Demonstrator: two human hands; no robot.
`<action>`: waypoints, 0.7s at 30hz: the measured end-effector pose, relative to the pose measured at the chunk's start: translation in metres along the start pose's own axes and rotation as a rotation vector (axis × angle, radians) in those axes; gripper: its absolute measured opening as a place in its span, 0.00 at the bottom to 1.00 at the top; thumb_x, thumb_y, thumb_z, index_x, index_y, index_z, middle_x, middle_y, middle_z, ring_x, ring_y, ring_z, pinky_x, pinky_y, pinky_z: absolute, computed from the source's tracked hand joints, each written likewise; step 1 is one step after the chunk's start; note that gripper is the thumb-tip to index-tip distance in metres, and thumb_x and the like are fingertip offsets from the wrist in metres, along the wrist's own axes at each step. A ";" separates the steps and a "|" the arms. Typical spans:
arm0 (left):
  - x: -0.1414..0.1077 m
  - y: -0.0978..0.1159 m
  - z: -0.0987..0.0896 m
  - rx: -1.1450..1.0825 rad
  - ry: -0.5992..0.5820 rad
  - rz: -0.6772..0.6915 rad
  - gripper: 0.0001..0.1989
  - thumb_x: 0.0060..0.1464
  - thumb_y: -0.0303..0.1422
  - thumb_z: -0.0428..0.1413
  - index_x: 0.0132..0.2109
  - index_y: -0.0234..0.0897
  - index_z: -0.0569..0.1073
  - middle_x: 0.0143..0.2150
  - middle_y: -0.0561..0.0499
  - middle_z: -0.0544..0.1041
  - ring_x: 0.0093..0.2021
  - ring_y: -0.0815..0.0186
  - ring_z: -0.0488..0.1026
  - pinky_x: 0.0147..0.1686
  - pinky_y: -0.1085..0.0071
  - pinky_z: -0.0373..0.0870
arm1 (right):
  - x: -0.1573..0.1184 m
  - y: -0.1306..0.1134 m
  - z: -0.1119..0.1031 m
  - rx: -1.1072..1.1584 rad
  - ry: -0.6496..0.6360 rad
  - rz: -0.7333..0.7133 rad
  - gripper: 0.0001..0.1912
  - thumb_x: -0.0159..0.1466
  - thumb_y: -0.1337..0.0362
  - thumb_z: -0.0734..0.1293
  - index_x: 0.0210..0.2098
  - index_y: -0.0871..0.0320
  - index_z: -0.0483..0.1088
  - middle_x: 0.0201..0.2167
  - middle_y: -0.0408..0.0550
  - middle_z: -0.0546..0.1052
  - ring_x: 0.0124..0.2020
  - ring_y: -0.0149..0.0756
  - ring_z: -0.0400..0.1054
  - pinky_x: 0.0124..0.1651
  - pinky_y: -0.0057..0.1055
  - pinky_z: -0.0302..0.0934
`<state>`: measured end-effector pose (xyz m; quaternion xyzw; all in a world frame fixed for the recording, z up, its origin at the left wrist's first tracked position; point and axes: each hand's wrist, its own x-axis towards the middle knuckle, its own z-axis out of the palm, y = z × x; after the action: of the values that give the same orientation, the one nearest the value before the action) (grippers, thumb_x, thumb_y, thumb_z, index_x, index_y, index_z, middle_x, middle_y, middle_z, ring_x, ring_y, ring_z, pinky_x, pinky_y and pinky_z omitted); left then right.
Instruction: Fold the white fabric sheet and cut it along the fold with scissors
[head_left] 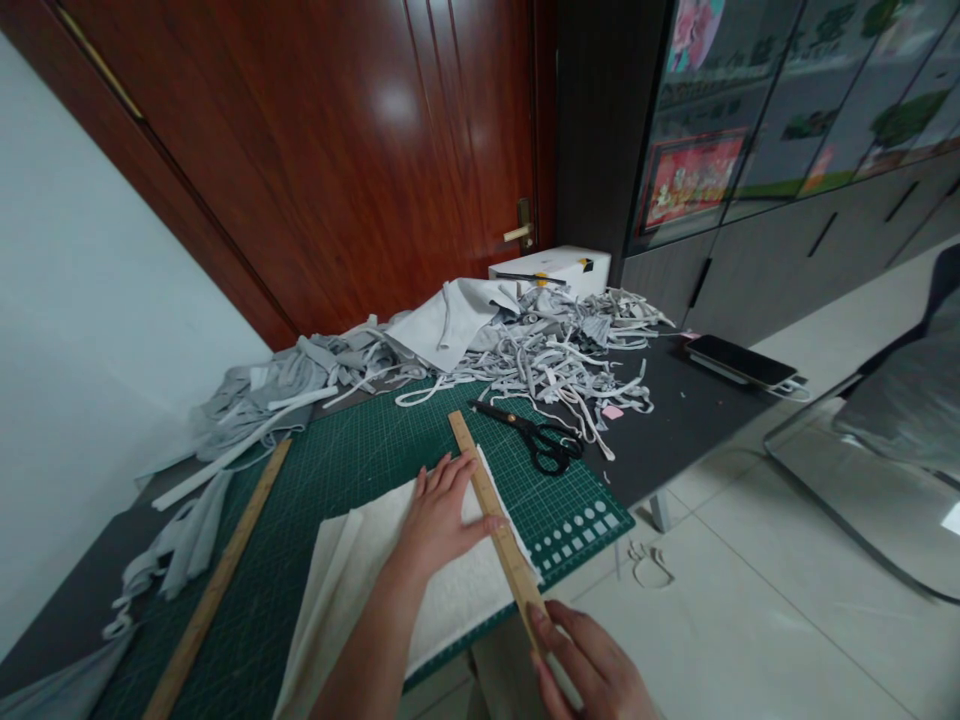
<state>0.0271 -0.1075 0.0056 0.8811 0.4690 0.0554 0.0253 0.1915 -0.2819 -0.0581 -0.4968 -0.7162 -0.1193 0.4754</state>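
My left hand (442, 515) lies with its fingers spread over cream fabric (469, 600), its fingertips and thumb touching a wooden ruler (491, 500). The ruler runs along the right edge of the folded fabric. My right hand (589, 665) is at the near end of the ruler, fingers closed around a slim pale object (564, 683) that I cannot make out. Below both fabric and ruler is a green cutting mat (375, 440). Black scissors (536, 435) rest on the mat, right of the ruler's far end.
A second wooden ruler (225, 570) lies on the left of the mat. Grey fabric scraps (555, 350) are heaped at the back before a white box (559, 265). A phone (739, 362) lies at the table's right edge. A chair (900, 400) stands at the right.
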 end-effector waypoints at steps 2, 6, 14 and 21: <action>0.000 0.000 0.000 -0.002 0.001 -0.001 0.39 0.51 0.56 0.53 0.64 0.41 0.56 0.67 0.46 0.56 0.67 0.49 0.49 0.63 0.45 0.44 | -0.002 0.001 0.000 0.007 -0.020 0.005 0.13 0.65 0.67 0.60 0.46 0.65 0.71 0.33 0.57 0.80 0.33 0.38 0.77 0.35 0.26 0.74; 0.001 -0.001 0.000 -0.014 0.015 0.008 0.40 0.51 0.56 0.53 0.65 0.42 0.55 0.67 0.46 0.57 0.67 0.50 0.50 0.63 0.45 0.44 | -0.001 0.001 -0.001 0.033 -0.017 0.016 0.14 0.65 0.66 0.60 0.47 0.64 0.71 0.33 0.57 0.80 0.34 0.38 0.77 0.35 0.26 0.74; 0.001 -0.004 0.002 -0.024 -0.007 0.006 0.41 0.50 0.57 0.53 0.65 0.42 0.54 0.68 0.47 0.55 0.67 0.49 0.48 0.62 0.44 0.44 | 0.004 0.000 -0.004 0.077 -0.011 0.032 0.13 0.65 0.66 0.61 0.47 0.63 0.71 0.33 0.55 0.79 0.34 0.36 0.77 0.36 0.25 0.73; -0.001 -0.002 0.000 0.008 -0.025 0.005 0.43 0.51 0.58 0.51 0.67 0.42 0.50 0.69 0.47 0.53 0.68 0.50 0.44 0.63 0.42 0.39 | -0.001 0.000 -0.002 0.108 -0.033 0.059 0.14 0.65 0.66 0.62 0.48 0.63 0.70 0.34 0.56 0.78 0.34 0.36 0.76 0.35 0.25 0.73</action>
<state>0.0252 -0.1074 0.0053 0.8829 0.4669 0.0427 0.0272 0.1925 -0.2835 -0.0582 -0.4932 -0.7143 -0.0582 0.4932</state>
